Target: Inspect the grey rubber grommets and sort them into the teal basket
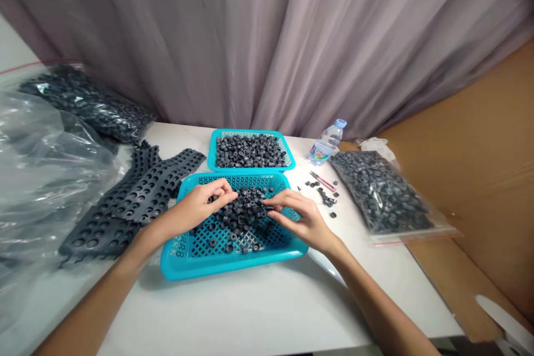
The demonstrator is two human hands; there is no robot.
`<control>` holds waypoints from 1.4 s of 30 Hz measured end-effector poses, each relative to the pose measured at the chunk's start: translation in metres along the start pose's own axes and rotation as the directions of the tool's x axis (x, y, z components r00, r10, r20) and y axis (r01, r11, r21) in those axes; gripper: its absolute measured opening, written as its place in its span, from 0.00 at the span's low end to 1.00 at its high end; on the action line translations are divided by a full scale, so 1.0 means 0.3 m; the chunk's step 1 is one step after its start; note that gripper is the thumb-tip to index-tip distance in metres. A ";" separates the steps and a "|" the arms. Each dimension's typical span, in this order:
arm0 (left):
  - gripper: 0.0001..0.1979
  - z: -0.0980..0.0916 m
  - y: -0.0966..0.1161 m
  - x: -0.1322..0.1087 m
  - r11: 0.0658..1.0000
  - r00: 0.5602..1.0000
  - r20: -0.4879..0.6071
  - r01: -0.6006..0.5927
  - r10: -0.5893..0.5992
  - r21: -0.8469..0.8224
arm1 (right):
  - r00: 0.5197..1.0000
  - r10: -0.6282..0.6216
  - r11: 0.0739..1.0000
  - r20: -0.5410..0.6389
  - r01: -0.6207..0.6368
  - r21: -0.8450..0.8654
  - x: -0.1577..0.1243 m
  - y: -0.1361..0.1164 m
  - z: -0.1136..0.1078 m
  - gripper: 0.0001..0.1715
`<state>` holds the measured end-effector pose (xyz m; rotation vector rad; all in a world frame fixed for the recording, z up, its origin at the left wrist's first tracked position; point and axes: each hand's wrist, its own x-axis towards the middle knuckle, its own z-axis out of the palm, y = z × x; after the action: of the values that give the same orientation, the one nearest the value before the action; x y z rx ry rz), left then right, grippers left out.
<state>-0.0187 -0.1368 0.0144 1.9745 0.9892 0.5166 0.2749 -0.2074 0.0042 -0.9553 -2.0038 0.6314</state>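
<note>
A turquoise plastic basket (233, 267) in front of me holds a heap of small black cylindrical parts (246, 214), some showing a round hole. My left hand (208, 203) is over the heap's left side, its fingers curled in and thumb and forefinger close together; whatever they pinch is hidden. From the right, my right hand (301, 216) reaches over the basket's rim. Its thumb and forefinger close on a small black part at the edge of the heap.
Behind stands a second turquoise basket (251, 169) full of similar parts. Perforated black rubber sheets (104, 222) and clear plastic bags (50, 161) lie left. Right are pink-handled snips (324, 182), loose black pieces (326, 198), a water bottle (326, 144) and a filled bag (384, 194).
</note>
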 end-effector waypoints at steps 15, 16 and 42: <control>0.20 -0.029 -0.096 0.020 0.999 0.990 -0.143 -0.010 0.016 0.046 | 0.965 0.255 0.926 -0.066 -0.224 0.303 -0.048 0.042 0.021 0.13; 0.20 -0.026 -0.095 0.021 0.999 0.987 -0.160 -0.009 0.018 0.051 | 0.964 0.257 0.926 -0.070 -0.225 0.303 -0.047 0.036 0.018 0.13; 0.14 0.032 -0.040 0.023 0.994 0.960 -0.264 -0.108 0.095 -0.034 | 0.959 0.282 0.959 -0.026 -0.282 -0.013 -0.049 -0.013 -0.004 0.13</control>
<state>-0.0137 -0.1321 -0.0010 1.9543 1.0277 0.8700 0.2801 -0.2214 0.0009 -1.2667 -1.8690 0.7541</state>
